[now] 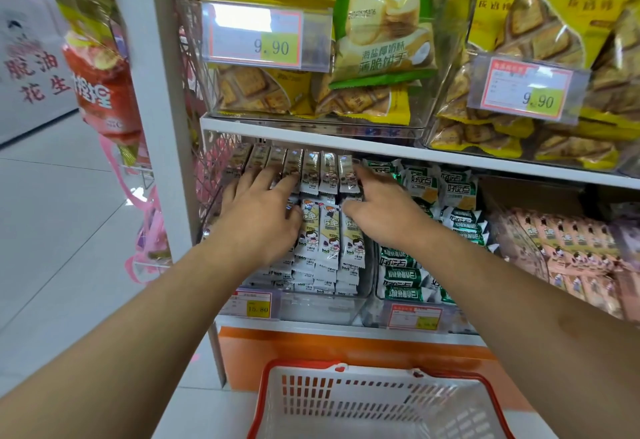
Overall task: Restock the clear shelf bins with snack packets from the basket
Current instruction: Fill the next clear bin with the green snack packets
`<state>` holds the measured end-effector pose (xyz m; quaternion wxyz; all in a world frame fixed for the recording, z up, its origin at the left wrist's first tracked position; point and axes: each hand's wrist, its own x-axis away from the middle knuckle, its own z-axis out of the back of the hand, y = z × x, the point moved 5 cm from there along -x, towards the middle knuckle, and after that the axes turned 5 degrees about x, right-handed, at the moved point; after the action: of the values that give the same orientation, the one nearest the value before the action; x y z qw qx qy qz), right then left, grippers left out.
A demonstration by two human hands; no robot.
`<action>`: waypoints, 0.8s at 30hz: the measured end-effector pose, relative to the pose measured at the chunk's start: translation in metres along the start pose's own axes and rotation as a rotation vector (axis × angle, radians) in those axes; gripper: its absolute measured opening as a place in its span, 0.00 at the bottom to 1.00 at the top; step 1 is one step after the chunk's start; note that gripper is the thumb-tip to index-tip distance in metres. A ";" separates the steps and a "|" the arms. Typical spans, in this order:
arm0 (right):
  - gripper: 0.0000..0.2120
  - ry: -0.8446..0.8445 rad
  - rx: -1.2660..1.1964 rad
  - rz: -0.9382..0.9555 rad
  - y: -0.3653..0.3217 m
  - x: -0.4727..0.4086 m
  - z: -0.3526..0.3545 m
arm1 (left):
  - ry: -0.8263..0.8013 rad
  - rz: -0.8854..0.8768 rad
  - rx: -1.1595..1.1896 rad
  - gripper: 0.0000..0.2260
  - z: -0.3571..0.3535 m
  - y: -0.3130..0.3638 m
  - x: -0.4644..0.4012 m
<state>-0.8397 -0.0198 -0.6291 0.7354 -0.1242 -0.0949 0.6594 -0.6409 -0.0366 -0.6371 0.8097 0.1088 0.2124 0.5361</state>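
Slim white snack packets (328,234) with a cartoon figure fill a clear shelf bin (322,307) on the lower shelf, in rows. My left hand (259,210) lies on the left rows, fingers spread and pressing the packets. To the right, my right hand (384,210) touches the same rows, its fingers stretched toward the back row. Neither hand grips a packet. Below, a white basket (374,404) with a red rim stands on the floor, and no packets show in the part I see.
Green and white packets (415,265) fill the bin to the right, pink ones (568,248) farther right. The upper shelf (311,127) carries clear bins of yellow biscuit bags and a green bag (381,16). A white upright post (156,92) and hanging red bags (100,92) stand left.
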 end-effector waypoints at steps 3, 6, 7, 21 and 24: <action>0.47 -0.051 -0.073 -0.059 0.000 -0.003 -0.004 | 0.000 0.000 0.012 0.26 0.001 0.002 0.000; 0.46 -0.061 -0.127 -0.068 -0.001 -0.005 -0.004 | 0.004 -0.009 0.019 0.25 0.003 0.005 0.000; 0.45 -0.060 -0.160 -0.071 -0.001 -0.006 -0.002 | 0.005 -0.021 0.018 0.24 0.004 0.008 -0.001; 0.31 0.087 -0.173 -0.010 0.010 -0.030 0.010 | -0.175 -0.238 -0.078 0.27 -0.025 0.052 -0.042; 0.27 0.059 -0.191 -0.032 0.009 -0.029 0.012 | -0.165 -0.235 -0.060 0.27 -0.025 0.051 -0.041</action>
<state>-0.8547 -0.0469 -0.6199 0.7332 -0.2116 -0.1379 0.6314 -0.7085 -0.0550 -0.6295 0.8844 0.1026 0.1402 0.4332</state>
